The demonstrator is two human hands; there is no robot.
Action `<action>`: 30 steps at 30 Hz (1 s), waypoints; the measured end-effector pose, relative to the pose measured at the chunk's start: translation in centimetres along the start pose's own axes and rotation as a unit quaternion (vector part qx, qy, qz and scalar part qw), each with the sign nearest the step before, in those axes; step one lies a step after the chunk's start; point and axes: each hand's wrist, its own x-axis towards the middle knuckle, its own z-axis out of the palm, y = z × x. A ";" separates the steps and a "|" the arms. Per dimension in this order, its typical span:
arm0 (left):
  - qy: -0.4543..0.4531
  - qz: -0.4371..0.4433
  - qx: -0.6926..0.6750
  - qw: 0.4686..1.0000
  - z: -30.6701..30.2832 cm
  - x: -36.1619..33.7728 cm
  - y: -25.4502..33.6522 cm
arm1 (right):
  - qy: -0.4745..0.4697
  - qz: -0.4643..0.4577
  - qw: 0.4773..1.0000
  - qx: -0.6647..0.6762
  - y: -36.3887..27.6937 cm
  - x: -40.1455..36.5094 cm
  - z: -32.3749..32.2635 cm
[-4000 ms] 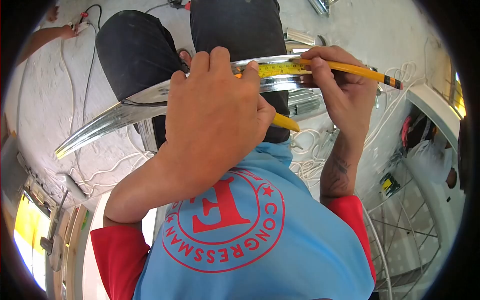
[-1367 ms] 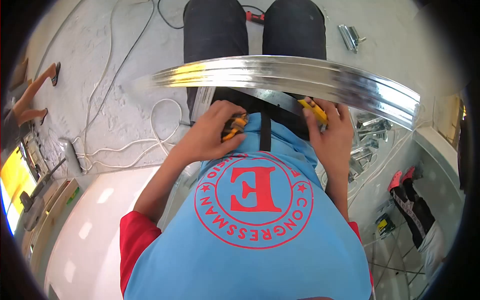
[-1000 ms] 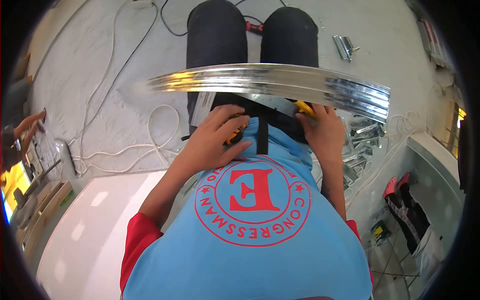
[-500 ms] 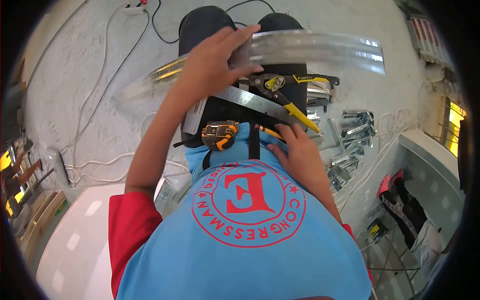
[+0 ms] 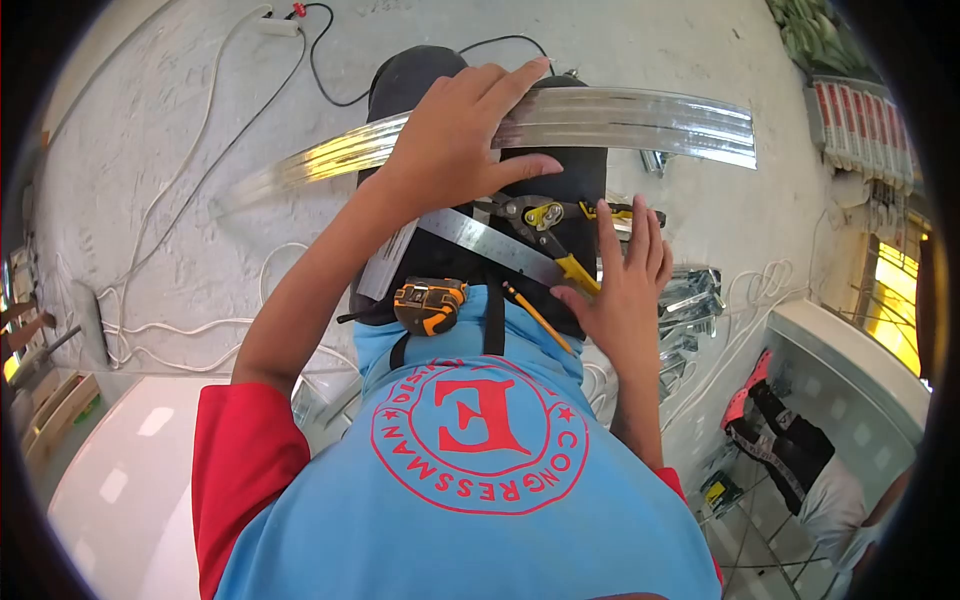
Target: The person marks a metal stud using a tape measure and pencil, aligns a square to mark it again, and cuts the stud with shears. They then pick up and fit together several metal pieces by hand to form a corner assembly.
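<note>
A long shiny metal channel [image 5: 630,120] lies across my knees. My left hand [image 5: 455,135] grips it near its middle, thumb on the near side and fingers over the far side. My right hand [image 5: 625,285] is spread open beside the yellow-handled snips [image 5: 543,217], with nothing held in it. On my lap, a steel ruler [image 5: 490,243] runs slantwise below the snips. The orange and black tape measure [image 5: 429,305] rests at my waist, and a pencil [image 5: 538,318] lies to its right.
Cut metal pieces [image 5: 690,300] lie on the floor at the right. White cables [image 5: 190,325] and a power strip [image 5: 278,26] are on the left. Another person's legs [image 5: 790,440] show at the lower right, near a white panel [image 5: 850,340].
My right hand has let go of the pencil and moved up toward the snips with its fingers spread. The pencil now lies on my lap. My left hand still holds the channel.
</note>
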 end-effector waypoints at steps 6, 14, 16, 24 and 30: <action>0.066 0.056 0.055 0.995 -4.7 -3.4 -1.6 | -0.137 -0.009 0.985 -0.104 -0.5 1.6 0.8; 0.101 -0.026 0.073 0.992 -8.5 -9.6 -3.3 | -0.154 0.005 0.982 -0.105 -0.8 1.8 1.4; 0.053 -0.131 0.079 0.987 -8.4 -12.6 -1.4 | -0.154 0.001 0.981 -0.116 -1.0 1.3 1.3; -0.085 -0.301 0.089 0.946 -5.5 -18.4 1.7 | 0.135 -0.242 0.961 0.006 -5.2 3.0 -6.1; -0.043 -0.355 -0.242 0.902 -13.0 -16.9 5.2 | 0.152 -0.232 0.948 -0.157 0.3 10.4 -6.0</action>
